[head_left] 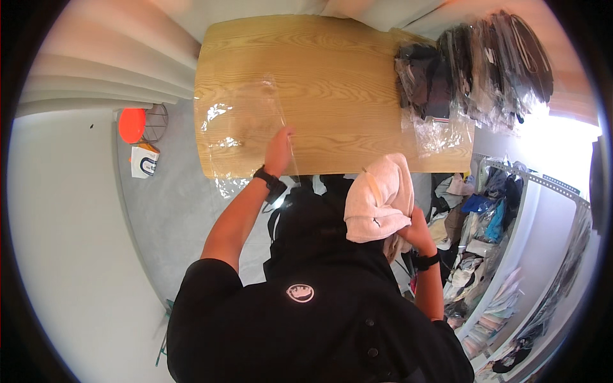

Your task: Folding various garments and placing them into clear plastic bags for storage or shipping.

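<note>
Black shirt [332, 332] nearest; right hand [418, 232] grips a pink garment [389, 198], seemingly keeping it folded; left hand [278, 153] pinches a clear bag [246, 121] at left, apparently steadying it.

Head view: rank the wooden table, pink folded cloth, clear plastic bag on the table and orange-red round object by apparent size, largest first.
1. Wooden table
2. Clear plastic bag
3. Pink folded cloth
4. Orange-red round object
</note>
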